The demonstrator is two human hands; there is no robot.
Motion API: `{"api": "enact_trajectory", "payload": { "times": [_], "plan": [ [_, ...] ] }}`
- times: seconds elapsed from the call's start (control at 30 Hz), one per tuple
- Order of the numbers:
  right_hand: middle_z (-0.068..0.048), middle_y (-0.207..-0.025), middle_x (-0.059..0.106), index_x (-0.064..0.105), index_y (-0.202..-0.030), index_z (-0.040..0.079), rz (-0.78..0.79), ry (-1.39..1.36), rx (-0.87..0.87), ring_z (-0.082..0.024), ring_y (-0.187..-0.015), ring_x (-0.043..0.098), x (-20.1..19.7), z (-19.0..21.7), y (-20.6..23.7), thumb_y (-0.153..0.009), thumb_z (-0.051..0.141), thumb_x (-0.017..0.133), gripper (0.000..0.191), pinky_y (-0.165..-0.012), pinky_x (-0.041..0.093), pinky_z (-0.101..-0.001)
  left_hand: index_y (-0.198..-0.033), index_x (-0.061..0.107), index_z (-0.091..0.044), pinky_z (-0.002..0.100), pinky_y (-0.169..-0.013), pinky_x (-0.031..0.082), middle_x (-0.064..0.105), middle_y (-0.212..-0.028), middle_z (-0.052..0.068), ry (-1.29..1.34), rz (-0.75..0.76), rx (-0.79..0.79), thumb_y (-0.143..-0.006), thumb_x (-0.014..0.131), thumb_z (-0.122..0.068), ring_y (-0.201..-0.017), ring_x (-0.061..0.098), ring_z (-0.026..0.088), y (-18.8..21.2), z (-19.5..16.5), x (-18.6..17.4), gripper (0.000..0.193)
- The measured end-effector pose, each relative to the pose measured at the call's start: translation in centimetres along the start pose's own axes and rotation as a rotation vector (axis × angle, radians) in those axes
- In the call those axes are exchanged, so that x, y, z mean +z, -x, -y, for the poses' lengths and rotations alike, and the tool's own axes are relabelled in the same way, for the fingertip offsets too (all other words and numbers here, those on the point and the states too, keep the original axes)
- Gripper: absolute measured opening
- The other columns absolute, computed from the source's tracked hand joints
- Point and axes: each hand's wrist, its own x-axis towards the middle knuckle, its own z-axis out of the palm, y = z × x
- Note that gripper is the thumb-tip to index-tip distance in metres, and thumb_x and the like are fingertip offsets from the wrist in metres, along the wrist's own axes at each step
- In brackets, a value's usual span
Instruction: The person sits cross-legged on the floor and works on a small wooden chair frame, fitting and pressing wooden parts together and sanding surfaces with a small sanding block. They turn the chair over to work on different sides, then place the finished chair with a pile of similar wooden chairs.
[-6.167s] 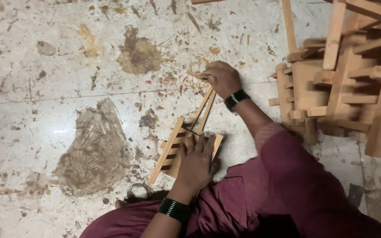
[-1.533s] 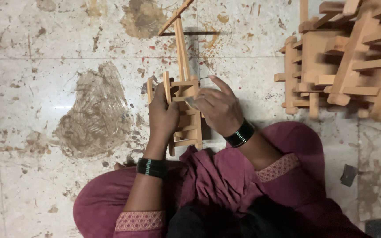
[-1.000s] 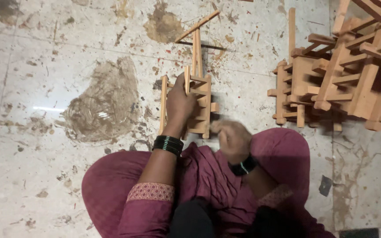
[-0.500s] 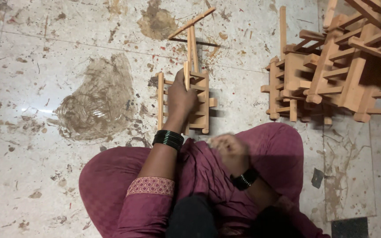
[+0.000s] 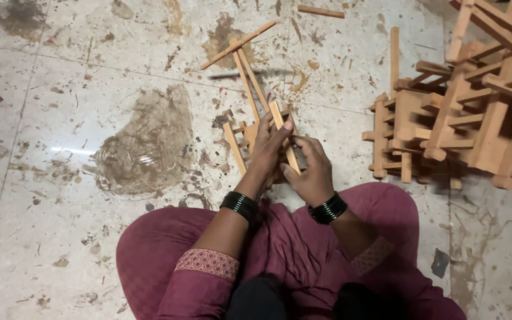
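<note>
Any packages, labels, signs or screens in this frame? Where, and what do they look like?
None in view. Only bare wood: the small slatted wooden frame in both hands, a stack of finished wooden frames at right, a loose wooden stick at top, all on the stained tiled floor.

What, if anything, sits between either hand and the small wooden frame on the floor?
Nothing visible does. The left hand and right hand both rest directly on the wooden frame. The stack of finished frames stands apart to the right.

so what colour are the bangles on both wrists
Black, on the left wrist bangles and right wrist bangles; the head view shows them.
</note>
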Motion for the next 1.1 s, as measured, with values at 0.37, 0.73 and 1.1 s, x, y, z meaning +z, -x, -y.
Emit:
{"api": "enact_trajectory", "payload": {
  "times": [0.37,0.73,1.1],
  "plan": [
    [-0.011,-0.112,0.070,0.072,-0.125,0.002,-0.149,-0.171,0.054,-0.020,-0.103,0.069,0.2,-5.3,-0.3,-0.075,-0.004,0.078,0.051,-0.092,0.056,-0.0335,-0.155,0.045,-0.010,0.052,-0.126,0.025,0.057,-0.153,0.019,-1.253,-0.379,0.732,-0.091,0.084,-0.022,-0.148,0.044,0.033,1.8,-7.0,-3.0,0.075],
    [-0.011,-0.106,0.070,0.060,-0.140,-0.003,-0.048,-1.336,0.523,-0.014,-0.084,0.070,-1.4,-9.7,-1.8,-0.083,-0.011,0.074,0.059,-0.076,0.060,-0.0261,-0.155,0.035,-0.011,0.049,-0.087,0.062,0.053,-0.141,0.026,-0.291,-0.219,-0.201,-0.084,0.057,-0.064,-0.122,0.062,0.041,-0.2,-5.4,-4.2,0.091],
    [-0.009,-0.109,0.073,0.065,-0.131,-0.002,0.008,-0.971,0.648,-0.011,-0.085,0.069,0.0,-6.8,-4.2,-0.093,0.007,0.073,0.040,-0.068,0.059,-0.0245,-0.142,0.054,-0.003,0.037,-0.099,0.054,0.063,-0.129,0.015,-0.219,-0.259,0.060,-0.105,0.050,-0.042,-0.114,0.064,0.023,-0.7,-3.8,-5.2,0.054]
  ]
}}
